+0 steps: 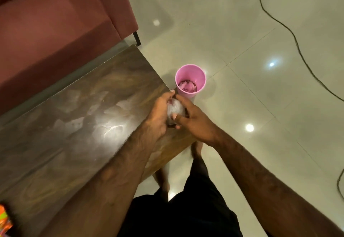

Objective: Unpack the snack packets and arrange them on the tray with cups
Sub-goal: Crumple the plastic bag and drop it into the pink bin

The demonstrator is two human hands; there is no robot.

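Glossy pale floor tiles [242,32] surround a dark wooden table [74,115] beside a maroon sofa [55,22]. Over the table's corner, 2 hands, left hand [158,112] and right hand [195,123], are cupped together around a crumpled clear plastic wrapper [176,108]. Just beyond, a pink bin [190,80] stands on the floor, scraps inside.

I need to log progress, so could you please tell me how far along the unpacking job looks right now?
Done: some wrapping already lies in the pink bin on the floor. In hand: the left hand and right hand scrunch a ball of clear plastic over the table corner. Left: no tray or cups in view; a colourful packet sits at the table's near edge.
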